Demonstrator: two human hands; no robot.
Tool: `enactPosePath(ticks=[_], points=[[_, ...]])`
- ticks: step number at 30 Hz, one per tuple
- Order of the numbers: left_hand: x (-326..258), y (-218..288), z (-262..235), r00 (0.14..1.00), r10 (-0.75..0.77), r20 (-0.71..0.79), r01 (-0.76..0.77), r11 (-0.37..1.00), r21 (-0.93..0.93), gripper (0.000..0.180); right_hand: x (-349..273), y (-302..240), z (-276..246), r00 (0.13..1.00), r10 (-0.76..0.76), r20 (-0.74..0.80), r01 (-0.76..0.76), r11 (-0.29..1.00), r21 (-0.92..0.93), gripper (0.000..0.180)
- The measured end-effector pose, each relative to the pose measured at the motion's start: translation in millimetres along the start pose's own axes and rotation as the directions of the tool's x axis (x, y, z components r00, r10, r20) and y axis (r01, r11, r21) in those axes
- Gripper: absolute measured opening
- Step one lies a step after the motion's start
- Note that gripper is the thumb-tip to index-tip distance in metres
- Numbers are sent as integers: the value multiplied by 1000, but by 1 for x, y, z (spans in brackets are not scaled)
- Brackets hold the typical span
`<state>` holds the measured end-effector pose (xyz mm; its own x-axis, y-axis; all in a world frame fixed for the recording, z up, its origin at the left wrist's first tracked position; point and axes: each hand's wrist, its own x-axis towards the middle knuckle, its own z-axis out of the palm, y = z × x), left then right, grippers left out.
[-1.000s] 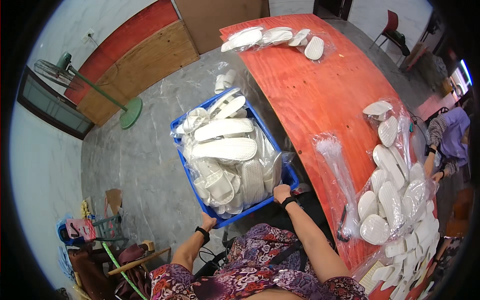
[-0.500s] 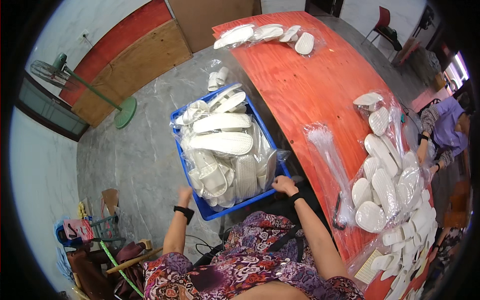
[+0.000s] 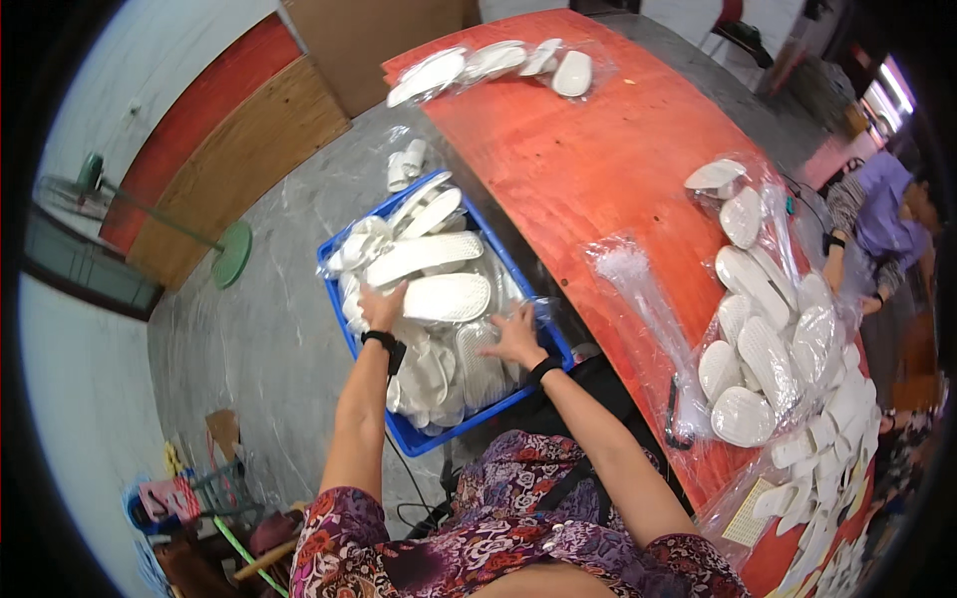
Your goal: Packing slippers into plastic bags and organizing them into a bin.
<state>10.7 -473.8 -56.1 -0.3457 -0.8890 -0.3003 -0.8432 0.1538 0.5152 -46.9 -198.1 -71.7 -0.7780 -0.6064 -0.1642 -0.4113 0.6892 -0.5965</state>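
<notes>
A blue plastic crate (image 3: 490, 409) stands on the floor, heaped with white slippers in clear plastic bags. My left hand (image 3: 382, 307) rests at the heap's left side, fingers apart, by the end of a bagged slipper (image 3: 454, 297) lying crosswise. Another long slipper (image 3: 427, 259) lies just beyond it. On the right of the heap, my right hand (image 3: 516, 337) has its fingers spread above a textured slipper sole (image 3: 480, 364) near the crate's right wall. Neither hand visibly grips anything; some fingertip contact with the bags is hard to make out.
A red table (image 3: 598, 149) runs along the right, bearing bagged slippers (image 3: 763, 359), loose slippers and a bundle of clear plastic bags (image 3: 638, 284). Across it, a person in purple (image 3: 887, 214) works. A green fan (image 3: 231, 254) stands left; white rolls (image 3: 406, 164) lie beyond the crate.
My right hand has left the crate's near right corner and moved inward over the slippers. My left hand has swung from outside the crate onto the heap. The view has shifted slightly.
</notes>
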Motion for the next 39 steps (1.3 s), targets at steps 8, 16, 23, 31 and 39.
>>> enactPosePath(ticks=[8,16,23,31,39], points=[[76,-87,-37,985,110,-135,-153,917,-368,56,-43,13,-17,958,-107,-266,147,980,135,25],[-20,65,-97,733,551,-400,-655,730,-195,47,-127,46,-222,783,259,-566,90,853,514,24],[-103,202,-120,612,631,-476,-763,313,-566,38,-259,175,-361,381,744,-549,251,488,836,34],[-182,299,9,678,715,-171,-232,-13,-973,22,-341,299,-324,191,849,-492,38,495,868,13],[-271,250,141,393,760,518,-352,645,-678,99,-329,229,-171,583,525,-621,-600,793,107,77]])
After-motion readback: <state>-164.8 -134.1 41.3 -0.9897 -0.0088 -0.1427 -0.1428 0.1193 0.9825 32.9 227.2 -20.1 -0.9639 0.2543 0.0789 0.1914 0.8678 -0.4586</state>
